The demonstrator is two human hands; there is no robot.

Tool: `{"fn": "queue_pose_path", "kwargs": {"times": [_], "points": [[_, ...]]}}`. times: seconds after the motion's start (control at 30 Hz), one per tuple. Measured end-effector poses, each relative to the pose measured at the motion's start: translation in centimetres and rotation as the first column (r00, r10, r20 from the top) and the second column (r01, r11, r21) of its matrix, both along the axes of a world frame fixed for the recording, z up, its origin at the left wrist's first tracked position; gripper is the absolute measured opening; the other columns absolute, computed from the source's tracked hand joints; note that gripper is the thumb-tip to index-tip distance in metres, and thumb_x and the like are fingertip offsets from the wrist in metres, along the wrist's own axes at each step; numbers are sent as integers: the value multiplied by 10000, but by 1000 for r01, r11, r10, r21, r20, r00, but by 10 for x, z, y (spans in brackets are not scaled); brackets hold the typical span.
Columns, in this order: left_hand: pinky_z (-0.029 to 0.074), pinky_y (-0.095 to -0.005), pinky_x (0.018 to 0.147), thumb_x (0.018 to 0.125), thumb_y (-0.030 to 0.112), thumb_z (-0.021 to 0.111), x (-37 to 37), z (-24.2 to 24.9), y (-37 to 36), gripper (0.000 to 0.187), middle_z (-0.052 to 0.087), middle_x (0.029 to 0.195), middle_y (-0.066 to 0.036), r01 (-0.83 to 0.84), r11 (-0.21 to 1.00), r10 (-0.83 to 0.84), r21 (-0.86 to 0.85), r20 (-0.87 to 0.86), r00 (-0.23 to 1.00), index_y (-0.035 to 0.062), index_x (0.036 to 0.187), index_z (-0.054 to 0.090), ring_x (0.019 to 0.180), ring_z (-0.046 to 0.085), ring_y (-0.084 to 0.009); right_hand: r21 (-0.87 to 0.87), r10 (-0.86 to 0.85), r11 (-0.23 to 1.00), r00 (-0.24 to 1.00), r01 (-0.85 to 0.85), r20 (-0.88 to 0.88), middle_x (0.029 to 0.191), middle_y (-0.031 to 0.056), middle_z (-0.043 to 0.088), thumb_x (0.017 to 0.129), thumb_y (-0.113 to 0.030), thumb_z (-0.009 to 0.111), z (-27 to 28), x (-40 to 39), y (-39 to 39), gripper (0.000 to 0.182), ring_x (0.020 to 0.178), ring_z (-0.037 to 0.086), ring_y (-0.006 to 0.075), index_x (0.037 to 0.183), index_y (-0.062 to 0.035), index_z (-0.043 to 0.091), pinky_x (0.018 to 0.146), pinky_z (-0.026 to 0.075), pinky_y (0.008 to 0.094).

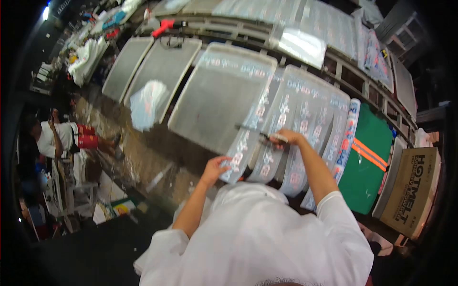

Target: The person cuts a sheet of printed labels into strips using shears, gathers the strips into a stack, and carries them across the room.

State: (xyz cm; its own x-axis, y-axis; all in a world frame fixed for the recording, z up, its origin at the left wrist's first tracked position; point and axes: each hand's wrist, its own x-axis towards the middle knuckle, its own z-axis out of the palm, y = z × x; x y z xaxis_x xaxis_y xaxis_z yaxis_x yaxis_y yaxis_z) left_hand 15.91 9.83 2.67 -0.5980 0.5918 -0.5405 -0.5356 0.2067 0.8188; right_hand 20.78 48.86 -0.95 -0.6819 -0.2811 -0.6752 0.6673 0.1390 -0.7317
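A strip of clear printed film point(244, 147) with red and blue lettering lies along the right side of a grey panel point(214, 100). My left hand point(214, 169) has its fingers at the strip's near end, holding its edge. In my right hand point(284, 138) are scissors point(253, 129), their blades pointing left across the film. More printed film point(305, 109) covers the panel to the right, and its near ends hang over the edge. A rolled printed film point(347, 138) lies right of that.
A green board point(366, 162) with orange stripes and a HOTMELT cardboard box point(411, 190) stand at the right. Stacked film pieces point(149, 105) rest at a panel's edge. A red tool point(163, 27) sits on the rack behind. Another person point(59, 136) is at the far left.
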Motion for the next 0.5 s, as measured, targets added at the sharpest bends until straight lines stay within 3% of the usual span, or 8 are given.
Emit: {"fn": "queue_pose_path", "kwargs": {"times": [0.03,0.13,0.23,0.37,0.43,0.47,0.5], "points": [[526,-279,852,823,-54,698,-1,-1,0,389,674,1108,-49,12,1000,-12,-13,-24,1000,14,1202,637,961,636,-123,-35,18,999,999,-19,-29,670,4,641,917,-355,686,-18,-1,2,364,560,574,70,1097,-39,704,510,474,245],[514,-285,885,827,-46,707,-4,-1,-3,388,670,1133,-59,42,999,-42,-9,22,999,13,1203,635,1003,628,-129,-119,-32,992,999,33,6,657,-6,637,910,-262,703,4,-5,-4,301,537,567,61,1111,-37,706,494,461,220],[502,-263,882,821,-51,709,-4,-3,-3,366,659,1102,-48,47,999,-45,25,-66,997,6,1176,641,967,618,-113,-129,-13,992,1000,12,-7,658,-5,645,905,-359,695,14,-11,-9,365,538,573,56,1113,-59,712,493,457,207],[502,-258,879,818,-43,719,-2,0,-2,362,669,1076,-42,117,993,-117,-10,-59,991,-2,1171,646,972,615,-110,-65,-38,997,999,36,-24,656,-3,645,908,-386,680,27,-11,-15,351,560,590,66,1043,-65,724,514,469,210],[506,-260,867,815,-16,736,-5,-16,0,342,680,1049,-39,145,989,-148,-37,-73,986,0,1149,662,950,620,-109,-72,-27,997,983,14,-181,657,1,645,899,-392,686,31,-8,-11,330,577,604,82,954,-68,718,539,489,232],[510,-263,856,813,11,753,-1,-26,-3,323,691,1022,-36,168,984,-173,-63,-83,981,3,1127,679,929,624,-108,26,13,1000,963,-7,-268,693,27,658,903,-436,662,34,-3,-6,369,608,622,114,888,-69,692,578,514,274],[518,-268,811,809,67,774,-2,-25,-2,280,707,967,-31,225,950,-285,-215,-311,906,10,1076,710,872,626,-103,-23,-42,999,960,37,-276,746,53,669,912,-471,627,18,3,2,415,657,640,144,880,-60,678,621,531,311]]}}
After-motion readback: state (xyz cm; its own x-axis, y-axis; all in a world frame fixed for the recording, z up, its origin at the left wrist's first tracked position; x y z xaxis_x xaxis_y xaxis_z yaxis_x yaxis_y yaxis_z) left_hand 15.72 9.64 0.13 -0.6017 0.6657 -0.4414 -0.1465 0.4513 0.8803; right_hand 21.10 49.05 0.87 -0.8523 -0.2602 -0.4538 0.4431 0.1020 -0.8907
